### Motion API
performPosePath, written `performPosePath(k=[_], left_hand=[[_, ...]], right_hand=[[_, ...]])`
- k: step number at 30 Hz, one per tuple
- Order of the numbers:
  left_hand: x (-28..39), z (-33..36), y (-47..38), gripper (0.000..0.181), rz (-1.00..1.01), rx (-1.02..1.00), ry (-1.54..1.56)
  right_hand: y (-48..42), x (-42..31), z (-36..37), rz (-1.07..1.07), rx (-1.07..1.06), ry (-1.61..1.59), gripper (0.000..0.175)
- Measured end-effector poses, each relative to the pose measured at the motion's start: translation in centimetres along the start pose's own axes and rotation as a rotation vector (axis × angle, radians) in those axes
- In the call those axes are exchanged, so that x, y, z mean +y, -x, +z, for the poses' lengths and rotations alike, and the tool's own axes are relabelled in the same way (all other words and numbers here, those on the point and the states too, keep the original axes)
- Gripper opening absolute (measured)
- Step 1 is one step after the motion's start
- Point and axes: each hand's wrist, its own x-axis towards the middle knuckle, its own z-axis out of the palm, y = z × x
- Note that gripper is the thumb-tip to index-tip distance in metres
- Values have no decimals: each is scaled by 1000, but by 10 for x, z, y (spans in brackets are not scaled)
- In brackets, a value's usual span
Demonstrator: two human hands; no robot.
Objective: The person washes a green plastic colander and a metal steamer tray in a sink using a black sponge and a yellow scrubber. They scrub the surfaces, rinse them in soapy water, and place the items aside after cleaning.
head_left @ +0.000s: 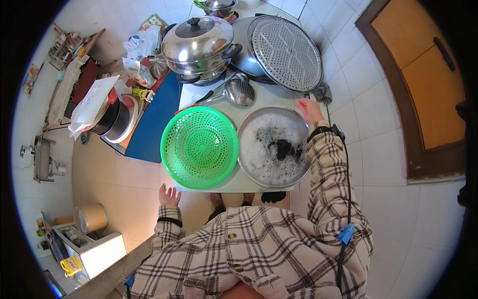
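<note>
A round metal basin (pixel 242 164) stands on the right part of the counter. Soapy water with thick white foam (pixel 257 157) fills it. A dark, wet item, perhaps cloth (pixel 282 149), shows through the suds. My right hand (pixel 310 110) is at the basin's far right rim, its fingers bent; whether they hold anything is unclear. Left of the basin sits a green plastic colander (pixel 201 147) with nothing in it. My left hand (pixel 169 195) hangs below the colander at the counter's front edge, fingers apart and holding nothing.
Behind are a lidded steel steamer pot (pixel 198 45), a perforated steamer tray (pixel 285 52) leaning on a dark wok, and a skimmer (pixel 240 92). A grey rag (pixel 322 93) lies by the tiled wall. Black pots (pixel 114 119) stand on the left table.
</note>
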Motion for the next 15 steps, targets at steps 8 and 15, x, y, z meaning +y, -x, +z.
performPosePath(k=[8,15], left_hand=[[2,-22,40,41,179,217,87],[-10,-16,70,31,195,266,141]], right_hand=[[-128,24,-41,-610,-131,1891,3],[-181,36,-26,-46,84,1476,18]])
